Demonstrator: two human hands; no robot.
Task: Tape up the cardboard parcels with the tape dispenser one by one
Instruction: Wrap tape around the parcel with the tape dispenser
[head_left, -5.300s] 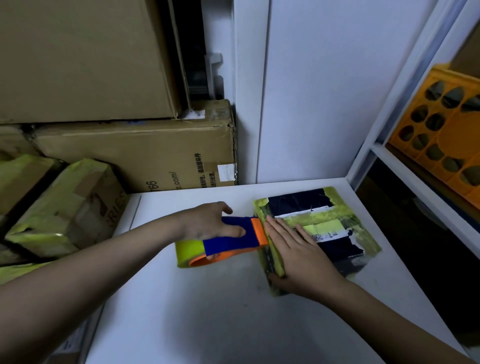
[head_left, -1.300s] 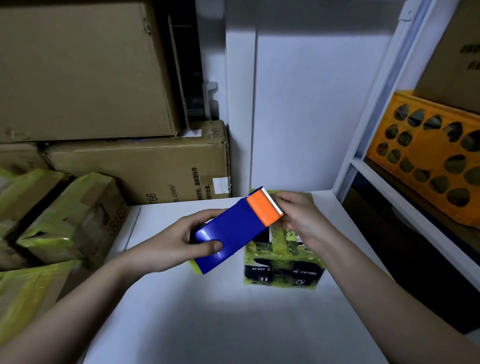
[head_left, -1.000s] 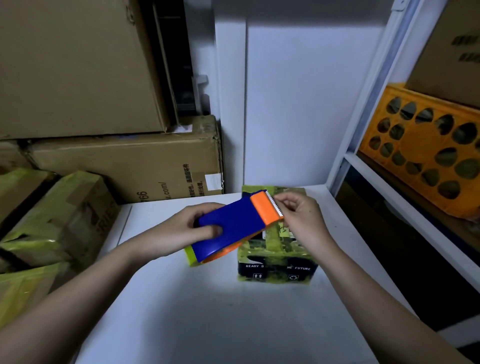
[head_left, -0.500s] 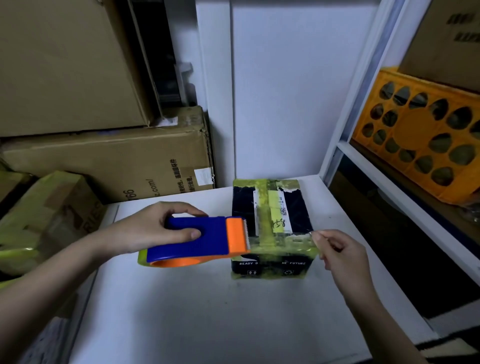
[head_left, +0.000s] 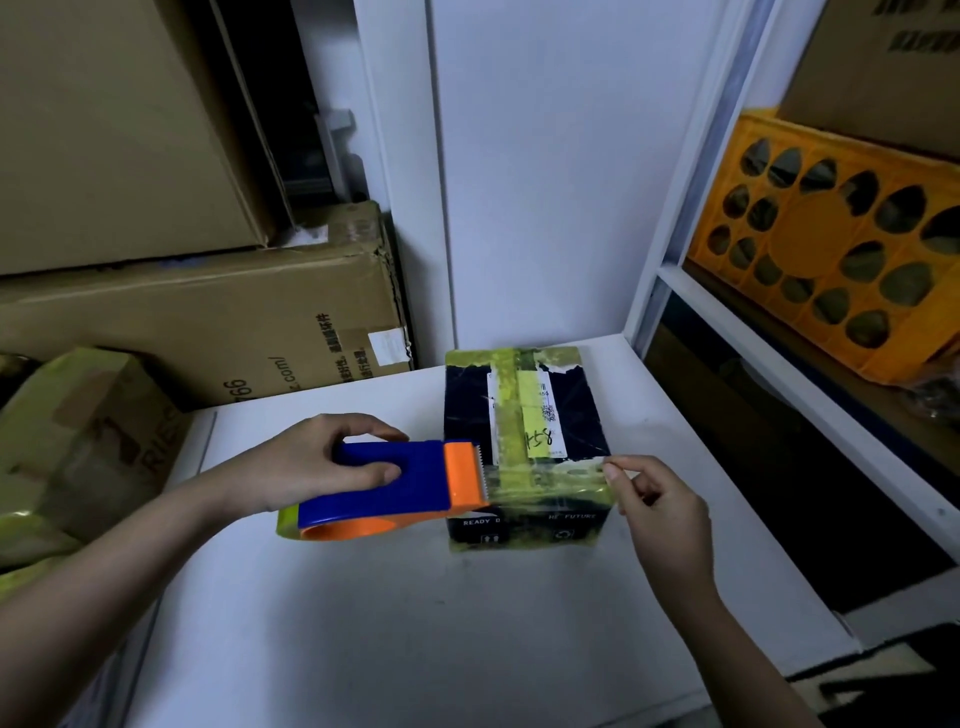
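Stretching across the near top edge of the dark parcel (head_left: 524, 441) on the white table (head_left: 415, 623), a free length of yellow-green tape (head_left: 550, 480) is pinched at its end by the right hand (head_left: 657, 506), while the blue-and-orange tape dispenser (head_left: 395, 480) is gripped by the left hand (head_left: 311, 465). If tension is lost, the strip could be folded onto itself or laid crooked. Farther back, stacked cardboard boxes (head_left: 208, 317) are seen.
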